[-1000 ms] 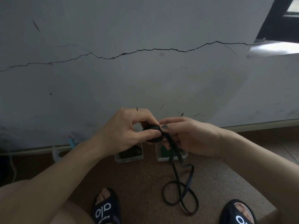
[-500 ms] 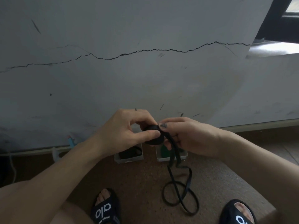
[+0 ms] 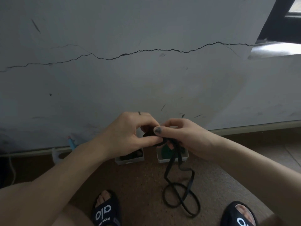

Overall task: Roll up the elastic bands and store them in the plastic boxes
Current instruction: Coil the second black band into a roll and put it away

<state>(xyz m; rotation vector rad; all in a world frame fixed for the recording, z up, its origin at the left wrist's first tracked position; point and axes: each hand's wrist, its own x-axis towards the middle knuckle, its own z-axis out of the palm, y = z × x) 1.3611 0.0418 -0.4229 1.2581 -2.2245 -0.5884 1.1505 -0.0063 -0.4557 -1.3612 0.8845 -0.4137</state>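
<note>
Against cracked grey wall point(image 3: 146, 79), my left hand point(image 3: 128, 136) and right hand point(image 3: 184, 136) pinch the black elastic band point(image 3: 179, 193) coil between them, its tail dangling below my right hand to the floor point(image 3: 138, 181), likely to unwind if my grip slackens.

My right thumb point(image 3: 160, 130) has slid over the roll point(image 3: 156, 138). The band's point(image 3: 180, 198) loose tail below the roll has shortened and shifted.
</note>
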